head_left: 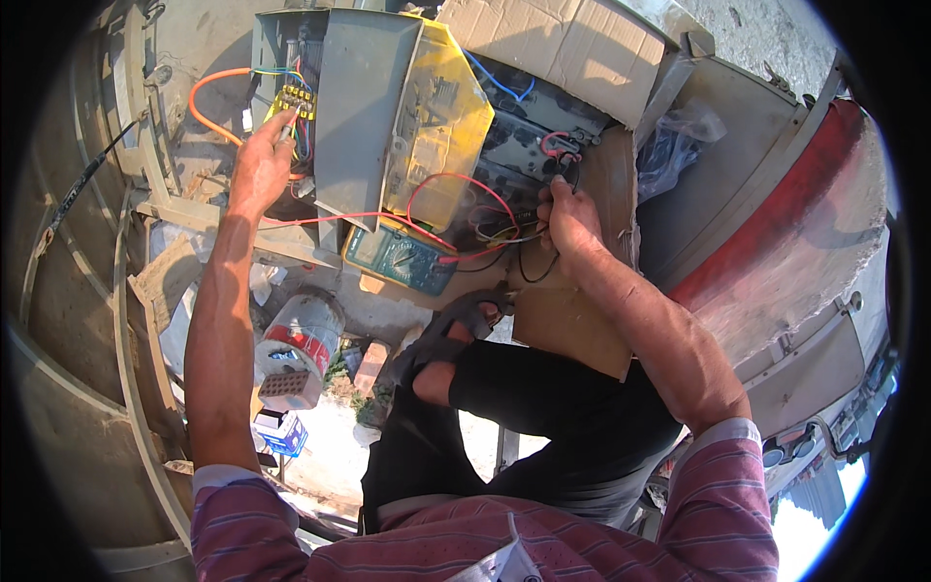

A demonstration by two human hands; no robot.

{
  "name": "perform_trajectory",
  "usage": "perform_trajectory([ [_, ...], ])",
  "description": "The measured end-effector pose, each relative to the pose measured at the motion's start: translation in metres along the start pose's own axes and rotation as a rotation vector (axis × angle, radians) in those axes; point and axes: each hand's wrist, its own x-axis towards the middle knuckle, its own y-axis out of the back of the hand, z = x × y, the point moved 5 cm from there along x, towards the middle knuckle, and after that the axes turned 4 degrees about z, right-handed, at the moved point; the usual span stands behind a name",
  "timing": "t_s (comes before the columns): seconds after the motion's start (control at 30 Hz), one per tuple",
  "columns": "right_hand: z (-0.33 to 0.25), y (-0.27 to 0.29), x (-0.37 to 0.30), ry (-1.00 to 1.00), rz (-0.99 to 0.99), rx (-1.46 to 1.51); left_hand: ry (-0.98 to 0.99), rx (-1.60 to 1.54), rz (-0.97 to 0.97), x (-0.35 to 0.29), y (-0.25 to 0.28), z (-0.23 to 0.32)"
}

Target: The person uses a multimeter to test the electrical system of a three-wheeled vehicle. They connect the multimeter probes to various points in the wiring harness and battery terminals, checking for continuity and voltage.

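My left hand (pixel 264 163) is closed round a slim test probe, mostly hidden by the fingers. Its tip end is at a terminal block with yellow parts (pixel 294 100), inside an open grey metal box (pixel 364 97). A red test lead (pixel 325 216) runs from near my left wrist toward a teal and yellow multimeter (pixel 400 257). My right hand (pixel 572 218) pinches a black probe or lead end beside a dark battery (pixel 529 145). Its tip is hard to make out near the pink-red wire (pixel 558 145). The black lead (pixel 536 276) hangs below that hand.
A yellow translucent cover (pixel 441 126) leans against the grey box. Cardboard (pixel 562 48) covers part of the batteries. An orange cable (pixel 199 97) loops left of the box. Below stand a white bucket (pixel 310 325) and a blue-white carton (pixel 283 434). A red-edged panel (pixel 776 213) rises at right.
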Motion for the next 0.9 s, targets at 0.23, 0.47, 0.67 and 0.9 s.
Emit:
perform_trajectory([
  [0.23, 0.006, -0.011, -0.006, 0.010, -0.172, -0.076, 0.096, -0.029, -0.025, -0.001, -0.001, -0.002],
  [0.47, -0.019, -0.020, -0.018, 0.193, -0.316, -0.108, 0.097, -0.042, -0.011, 0.000, -0.004, -0.011],
  [0.67, -0.058, -0.050, -0.026, 0.361, -0.250, -0.170, 0.054, -0.076, 0.003, 0.003, -0.004, -0.014],
  [0.9, -0.053, -0.075, -0.043, 0.425, -0.521, -0.188, 0.101, -0.086, -0.040, 0.002, -0.003, -0.006],
])
